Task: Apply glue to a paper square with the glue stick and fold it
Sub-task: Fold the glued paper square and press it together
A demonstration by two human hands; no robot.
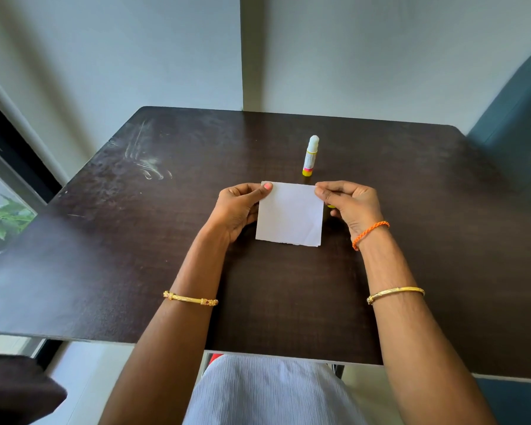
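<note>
A white paper square (290, 214) is held a little above the dark table, its lower edge ragged. My left hand (238, 208) pinches its upper left corner, thumb on top. At the upper right corner my right hand (350, 205) pinches the paper too. A small yellow object (330, 206), perhaps a cap, peeks out under my right hand. The glue stick (310, 156) stands upright just beyond the paper, uncapped with its white tip showing, yellow and pink at the base.
The dark wooden table (135, 240) has pale scuff marks at the far left. A teal chair (515, 124) stands at the right. A window with green leaves lies to the left. The wall runs close behind the table.
</note>
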